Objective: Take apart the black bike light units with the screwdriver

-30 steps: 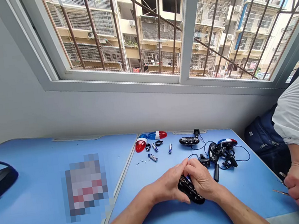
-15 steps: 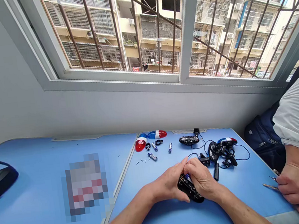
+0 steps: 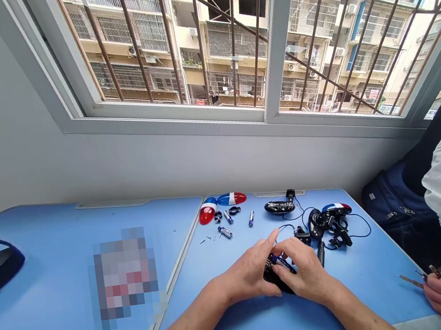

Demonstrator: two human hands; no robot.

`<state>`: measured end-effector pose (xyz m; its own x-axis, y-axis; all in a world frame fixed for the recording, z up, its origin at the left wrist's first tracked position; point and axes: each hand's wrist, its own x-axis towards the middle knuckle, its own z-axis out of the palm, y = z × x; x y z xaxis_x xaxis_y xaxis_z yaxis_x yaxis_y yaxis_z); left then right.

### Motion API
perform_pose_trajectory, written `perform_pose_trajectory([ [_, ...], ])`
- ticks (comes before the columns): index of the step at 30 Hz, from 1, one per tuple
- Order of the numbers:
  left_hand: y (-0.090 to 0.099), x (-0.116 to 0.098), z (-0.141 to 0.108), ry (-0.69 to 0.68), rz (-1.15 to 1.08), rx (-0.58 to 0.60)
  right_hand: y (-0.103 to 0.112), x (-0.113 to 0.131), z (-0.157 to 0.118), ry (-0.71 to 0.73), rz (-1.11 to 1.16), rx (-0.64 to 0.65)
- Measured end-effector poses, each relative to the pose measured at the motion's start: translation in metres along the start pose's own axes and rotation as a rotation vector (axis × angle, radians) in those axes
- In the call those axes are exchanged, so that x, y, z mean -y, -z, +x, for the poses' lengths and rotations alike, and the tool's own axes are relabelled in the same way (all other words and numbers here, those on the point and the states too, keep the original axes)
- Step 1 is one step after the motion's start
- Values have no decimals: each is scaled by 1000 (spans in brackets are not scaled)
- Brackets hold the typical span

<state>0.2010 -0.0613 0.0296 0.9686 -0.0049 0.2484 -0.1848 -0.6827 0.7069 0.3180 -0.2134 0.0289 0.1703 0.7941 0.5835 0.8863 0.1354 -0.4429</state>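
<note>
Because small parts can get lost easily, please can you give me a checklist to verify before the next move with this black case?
1. Grip: left hand and right hand both on the black case: ok.
2. Seating of the blue battery in the case: cannot tell, the fingers cover it.
3. Spare parts: three loose batteries lie on the blue table: ok.
4. Small parts: tiny screws lie grouped near the loose batteries: ok.
5. Thin black wire free of the case: cannot tell, it runs just behind the hands.
</note>
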Motion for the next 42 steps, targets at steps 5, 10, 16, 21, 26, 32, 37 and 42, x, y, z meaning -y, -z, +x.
perform_pose_trajectory([
  [5,0,1,0,-57,42,31,-1,3,1,-162,20,11],
  [10,-1,3,-1,-67,93,17,-1,2,2,-244,-17,-13],
  [16,-3,5,-1,-137,131,-40,-4,-1,-1,-212,-72,19],
  [21,-9,9,-2,-157,145,-54,-2,-2,1,-261,-22,64],
  [26,-10,9,-1,-44,225,-70,-2,-2,4,-401,-36,81],
  [32,-11,8,1,-25,181,-73,-3,-7,8,-547,56,110],
  [37,-13,9,0,-34,175,-90,-4,-10,13,-685,313,122],
  [42,-14,7,-1,-36,205,-94,-3,-9,16,-719,498,114],
])
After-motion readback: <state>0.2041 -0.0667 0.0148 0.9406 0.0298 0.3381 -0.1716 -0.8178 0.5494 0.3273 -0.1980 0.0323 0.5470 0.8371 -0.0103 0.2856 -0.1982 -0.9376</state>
